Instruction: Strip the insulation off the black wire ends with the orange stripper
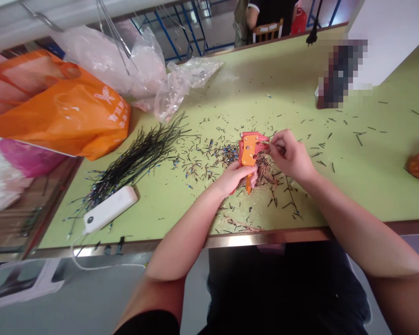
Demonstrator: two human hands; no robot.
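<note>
I'm working at a pale green table point(338, 204) strewn with cut wire scraps point(199, 163). A bundle of black, blue-tipped wires point(136, 160), a white corded plastic box point(110, 209) and an orange plastic bag point(56, 107) are lying off to my left, clear of my hands. My left hand point(235, 179) is gripping an orange-and-red plastic wire stripper point(247, 151), while my right hand point(288, 156) is pinching a thin wire point(269, 141) just beside the tool's red jaws.

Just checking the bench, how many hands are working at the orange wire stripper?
2: the left hand grips the orange-and-red plastic wire stripper from below; the right hand pinches beside its top end. Neither is hidden.
</note>
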